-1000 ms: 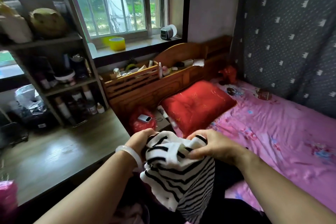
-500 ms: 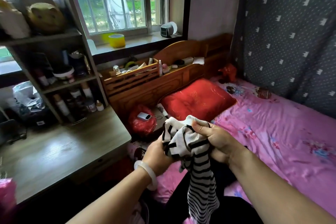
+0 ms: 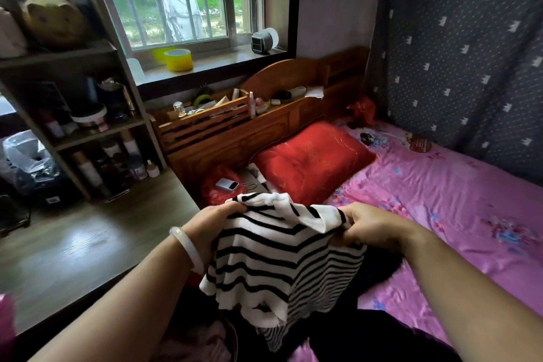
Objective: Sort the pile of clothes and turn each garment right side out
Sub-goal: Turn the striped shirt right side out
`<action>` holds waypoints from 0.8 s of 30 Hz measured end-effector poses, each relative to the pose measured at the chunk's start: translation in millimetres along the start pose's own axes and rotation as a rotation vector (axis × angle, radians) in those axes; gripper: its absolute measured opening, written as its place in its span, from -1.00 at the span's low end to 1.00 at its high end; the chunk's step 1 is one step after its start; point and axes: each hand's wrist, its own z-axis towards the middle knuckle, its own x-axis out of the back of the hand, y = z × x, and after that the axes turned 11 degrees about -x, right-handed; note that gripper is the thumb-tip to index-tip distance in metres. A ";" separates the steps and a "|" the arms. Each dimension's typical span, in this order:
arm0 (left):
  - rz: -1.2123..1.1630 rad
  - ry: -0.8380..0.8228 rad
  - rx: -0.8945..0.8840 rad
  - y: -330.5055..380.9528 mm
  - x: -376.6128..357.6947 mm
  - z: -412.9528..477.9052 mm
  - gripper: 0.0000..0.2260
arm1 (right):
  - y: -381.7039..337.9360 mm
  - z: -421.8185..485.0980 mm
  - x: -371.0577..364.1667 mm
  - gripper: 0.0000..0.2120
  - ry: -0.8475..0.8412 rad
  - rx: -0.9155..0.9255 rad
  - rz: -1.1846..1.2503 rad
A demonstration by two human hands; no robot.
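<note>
I hold a black-and-white striped knit garment (image 3: 282, 261) up in front of me over the near edge of the bed. My left hand (image 3: 211, 223), with a pale bangle on the wrist, grips its top left edge. My right hand (image 3: 367, 226) grips the top right edge, fingers curled into the fabric. The garment hangs spread between both hands, its lower part bunched and dangling. Beneath it lie dark clothes (image 3: 367, 335) and a pale pink piece (image 3: 202, 344), partly hidden by my arms.
A pink floral bed sheet (image 3: 458, 203) stretches right, with a red pillow (image 3: 314, 161) at the wooden headboard (image 3: 235, 138). A wooden desk (image 3: 82, 247) and cluttered shelf (image 3: 76, 114) stand left. A power bank (image 3: 226, 185) lies on a red bag.
My hands have moved apart, pulling the bunched striped garment open and spreading it wide between them. The left hand shifted left, the right hand moved right.
</note>
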 end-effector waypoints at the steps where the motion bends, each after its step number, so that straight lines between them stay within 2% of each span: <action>1: -0.059 -0.012 -0.002 1.6 3.3 0.9 -0.86 | -0.9 -1.2 -0.8 -0.65 -0.051 0.007 0.103; 3: -0.239 -0.117 -0.030 4.9 15.0 5.1 -0.77 | -4.5 -4.2 -3.1 -0.64 -0.159 0.026 0.382; 5: -0.391 -0.303 -0.101 7.6 27.0 14.0 -0.54 | -14.6 -6.8 -5.6 -0.54 -0.269 0.090 0.669; 6: -0.452 -0.304 -0.253 1.7 31.0 19.0 -0.41 | -20.1 -5.5 -7.0 -0.44 -0.317 0.124 0.800; 8: -0.529 -0.342 -0.351 -28.9 34.9 25.1 -0.28 | -30.7 0.7 -10.4 -0.34 -0.354 0.147 1.003; 9: -0.533 -0.302 -0.285 -47.3 32.9 33.6 -0.16 | -35.3 5.2 -12.1 -0.34 -0.344 0.141 1.061; 10: -0.383 -0.131 -0.118 -67.6 28.9 35.3 0.04 | -39.0 10.6 -14.5 -0.39 -0.322 0.120 1.096; 11: -0.342 -0.047 0.035 -82.3 19.3 32.0 0.12 | -41.6 15.2 -15.5 -0.47 -0.300 0.092 1.119; 12: -0.376 -0.086 0.088 -90.8 14.1 26.1 0.01 | -39.8 20.7 -15.7 -0.53 -0.267 0.072 1.132; 14: -0.415 -0.146 0.134 -74.3 -13.1 14.0 -0.31 | -29.6 29.1 -13.7 -0.50 -0.219 0.079 1.186; 16: -0.472 -0.160 0.129 -61.4 -24.7 11.5 -0.43 | -14.3 31.9 -16.1 -0.40 -0.172 0.074 1.184; 18: -0.530 -0.157 0.116 -54.9 -27.5 13.4 -0.58 | 3.5 33.6 -30.0 -0.47 -0.182 -0.028 1.072; 20: -0.541 -0.182 0.123 -50.3 -29.9 14.2 -0.56 | 13.6 30.7 -47.0 -0.62 -0.218 -0.135 0.966; 22: -0.495 -0.100 0.151 -53.7 -24.5 19.6 -0.52 | 19.1 34.6 -52.5 -0.58 -0.164 -0.115 0.949; 24: -0.530 -0.048 0.218 -57.5 -15.6 23.4 -0.38 | 16.3 36.1 -49.9 -0.63 -0.084 -0.109 1.004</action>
